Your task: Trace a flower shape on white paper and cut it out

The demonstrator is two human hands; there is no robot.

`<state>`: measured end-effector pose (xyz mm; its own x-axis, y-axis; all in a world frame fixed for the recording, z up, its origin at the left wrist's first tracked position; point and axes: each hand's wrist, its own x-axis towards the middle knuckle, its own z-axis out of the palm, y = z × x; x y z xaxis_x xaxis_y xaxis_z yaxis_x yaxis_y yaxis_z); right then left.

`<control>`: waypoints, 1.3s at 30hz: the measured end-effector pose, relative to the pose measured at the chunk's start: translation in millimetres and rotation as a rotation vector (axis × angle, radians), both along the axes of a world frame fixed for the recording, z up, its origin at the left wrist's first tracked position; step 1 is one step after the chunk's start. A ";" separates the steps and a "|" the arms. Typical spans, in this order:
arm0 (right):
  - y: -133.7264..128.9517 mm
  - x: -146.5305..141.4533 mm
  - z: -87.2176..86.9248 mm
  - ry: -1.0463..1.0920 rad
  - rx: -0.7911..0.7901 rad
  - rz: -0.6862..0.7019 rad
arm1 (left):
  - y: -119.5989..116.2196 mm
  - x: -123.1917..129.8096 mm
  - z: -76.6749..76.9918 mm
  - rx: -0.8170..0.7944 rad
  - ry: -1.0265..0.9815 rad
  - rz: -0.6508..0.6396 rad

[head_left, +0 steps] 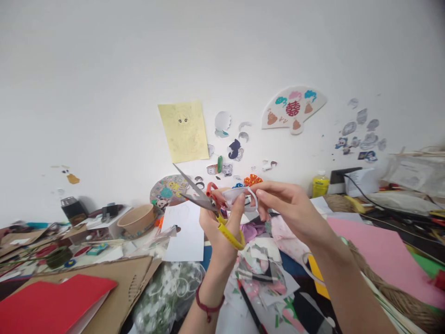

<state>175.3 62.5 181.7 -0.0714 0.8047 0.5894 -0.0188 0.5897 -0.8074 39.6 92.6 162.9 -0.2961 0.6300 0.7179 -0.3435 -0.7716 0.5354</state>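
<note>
My left hand [222, 232], a dark red cord bracelet at its wrist, is closed around a pair of scissors [211, 202] with yellow and orange-red handles. The scissors' blades are parted and point up to the left. Under the thumb of the same hand is a small white piece, apparently paper [231, 196]. My right hand [290, 204] comes in from the right with its fingers bent. Its thumb and fingertips pinch a thin white curved strip [255, 197] beside that piece. Whether strip and piece are joined I cannot tell.
Paper scraps and a dark pen [248, 301] lie below my hands. To the left are a red sheet [52, 301] on cardboard, a clear bag of white-green material [160, 297] and a tan bowl [137, 220]. Pink sheets [375, 250] and twine [392, 292] lie right.
</note>
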 end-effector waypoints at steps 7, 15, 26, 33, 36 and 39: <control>4.7 -1.8 -0.1 0.053 -0.046 0.044 | 5.3 -0.2 -5.5 0.016 0.042 -0.035; 8.1 -5.4 0.2 0.098 -0.128 0.089 | 10.6 2.0 -8.2 0.033 0.023 -0.021; 14.4 -6.7 -3.6 0.121 -0.111 0.039 | 18.9 3.7 -14.0 0.048 0.046 -0.050; 24.0 -5.2 -7.0 0.116 -0.104 0.022 | 26.4 4.8 -18.1 0.027 0.073 -0.027; 25.7 -4.1 -7.8 0.097 -0.092 0.001 | 26.7 4.2 -18.9 0.022 0.087 -0.019; 26.0 -2.7 -7.6 0.080 -0.072 -0.022 | 25.5 3.0 -18.9 0.022 0.111 -0.019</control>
